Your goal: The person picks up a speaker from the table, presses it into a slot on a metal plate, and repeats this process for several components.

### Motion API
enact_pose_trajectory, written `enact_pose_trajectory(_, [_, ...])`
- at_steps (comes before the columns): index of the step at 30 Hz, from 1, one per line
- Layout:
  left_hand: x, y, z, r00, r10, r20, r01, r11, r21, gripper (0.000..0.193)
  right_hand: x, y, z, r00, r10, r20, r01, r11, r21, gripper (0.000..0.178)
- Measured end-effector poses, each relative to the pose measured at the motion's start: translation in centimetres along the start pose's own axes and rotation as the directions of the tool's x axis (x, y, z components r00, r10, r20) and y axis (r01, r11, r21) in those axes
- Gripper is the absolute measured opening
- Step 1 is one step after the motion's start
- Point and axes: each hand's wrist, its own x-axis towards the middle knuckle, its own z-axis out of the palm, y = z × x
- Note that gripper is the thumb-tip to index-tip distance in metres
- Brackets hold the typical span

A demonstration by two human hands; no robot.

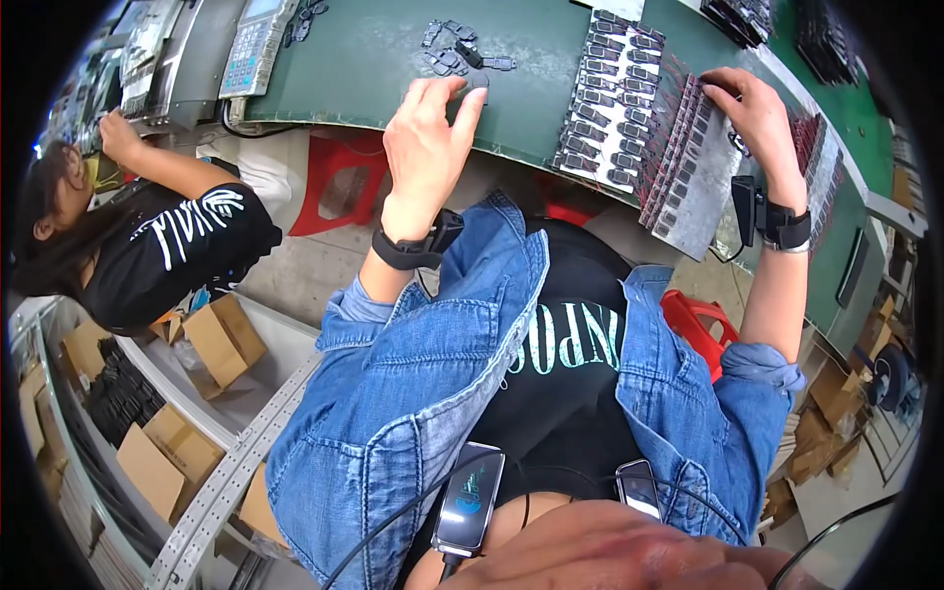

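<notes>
My left hand (428,143) hovers over the near edge of the green table, thumb and forefinger apart, nothing visible between them. Just past its fingertips lies a loose cluster of small black plastic parts (444,61). My right hand (759,113) is at the far end of a metal plate (696,211) lined with small black pieces and thin red wires. Its thumb and forefinger come together at the row; what they pinch is too small to make out. Left of that plate, a white board (608,128) carries rows of small black devices.
The green table (364,64) bears a grey instrument with a keypad (254,49) at left and stacked black parts (742,20) at far right. Another wired plate (821,177) lies beyond my right wrist. A co-worker (147,236) sits at left, near red stools (339,182) and cartons (224,344).
</notes>
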Motion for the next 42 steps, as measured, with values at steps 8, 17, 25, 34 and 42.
enact_pose_trajectory(8, [1.8, 0.1, 0.7, 0.990, 0.135, 0.048, -0.141, 0.977, 0.161, 0.017, 0.1, -1.2, 0.6, 0.998, -0.038, -0.045, 0.031, 0.986, -0.164, 0.020])
enact_pose_trajectory(17, [3.0, 0.6, 0.3, 0.939, 0.271, 0.210, -0.298, 0.948, 0.108, 0.016, -1.0, -2.9, -0.1, 0.957, -0.149, -0.247, 0.117, 0.983, -0.138, 0.022])
enact_pose_trajectory(25, [2.8, 2.8, 0.4, 0.985, 0.151, 0.085, -0.099, 0.893, -0.439, 0.017, -7.3, -6.4, -0.4, 0.972, 0.231, 0.032, -0.112, 0.343, 0.933, 0.019])
enact_pose_trajectory(34, [1.4, 6.2, 2.5, 0.977, 0.191, 0.099, -0.087, 0.774, -0.627, 0.014, -9.7, -8.5, 2.1, 0.948, 0.291, 0.126, -0.125, -0.023, 0.992, 0.022])
enact_pose_trajectory(42, [1.0, 9.3, 2.8, 0.778, 0.385, 0.497, -0.008, 0.796, -0.605, 0.024, -9.7, -10.6, 3.3, 0.971, 0.233, 0.060, -0.128, 0.288, 0.949, 0.019])
